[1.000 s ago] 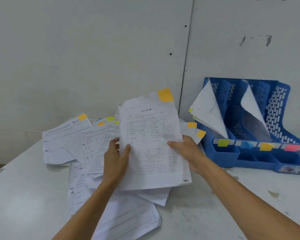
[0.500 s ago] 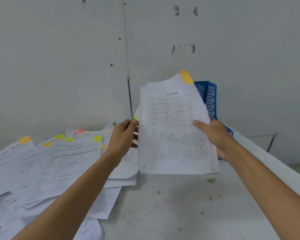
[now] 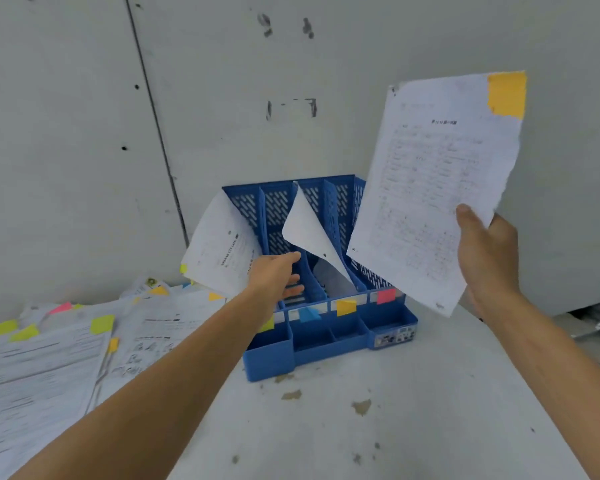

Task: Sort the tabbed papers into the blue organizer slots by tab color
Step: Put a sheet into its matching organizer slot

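Note:
My right hand [image 3: 485, 258] grips a printed paper [image 3: 430, 188] with an orange tab [image 3: 506, 94] at its top right corner, held up to the right of the blue organizer [image 3: 326, 337]. The organizer has several slots labelled by green, blue, orange and pink tabs along its front. My left hand [image 3: 274, 275] reaches with straight fingers into a left slot, touching a divider. A curled paper [image 3: 219, 251] hangs from the leftmost slot; another curled sheet [image 3: 312, 233] stands in the orange-labelled slot.
A loose pile of tabbed papers [image 3: 49, 362] with yellow, green, orange and pink tabs covers the table's left side. The white table [image 3: 378, 427] is stained in front of the organizer. A grey wall stands close behind.
My left hand has let go of the orange-tabbed paper and moved to the organizer's slots. My right hand carried the paper up and right. The view turned right onto the organizer.

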